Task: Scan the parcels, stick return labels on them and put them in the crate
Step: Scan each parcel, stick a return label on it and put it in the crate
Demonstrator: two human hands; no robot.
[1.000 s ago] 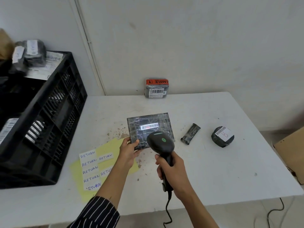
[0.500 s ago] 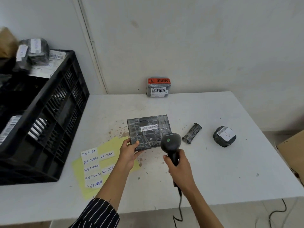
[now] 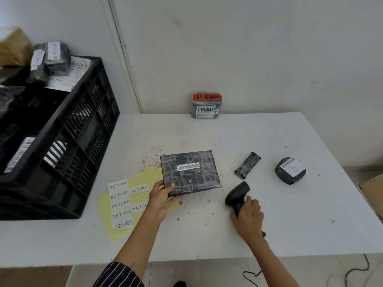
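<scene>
My left hand [image 3: 160, 198] grips the near left corner of a flat square parcel [image 3: 189, 172] wrapped in black film, with its white barcode strip facing up. My right hand [image 3: 247, 216] holds the handle of a black barcode scanner [image 3: 236, 195], which lies low at the table to the right of the parcel. A yellow sheet [image 3: 143, 177] carrying several white RETURN labels [image 3: 119, 195] lies left of my left hand. The black plastic crate [image 3: 68, 146] stands at the table's left and holds several wrapped parcels.
On the white table [image 3: 290, 220] lie a small long black packet [image 3: 247, 165], a round black parcel [image 3: 290, 170] with a white label, and a grey parcel [image 3: 206, 105] with orange tape against the back wall. A cardboard box [image 3: 373, 193] sits off the right edge.
My right hand has lowered the scanner from above the parcel down and to the right, onto the table. The left hand has kept its hold on the parcel's corner.
</scene>
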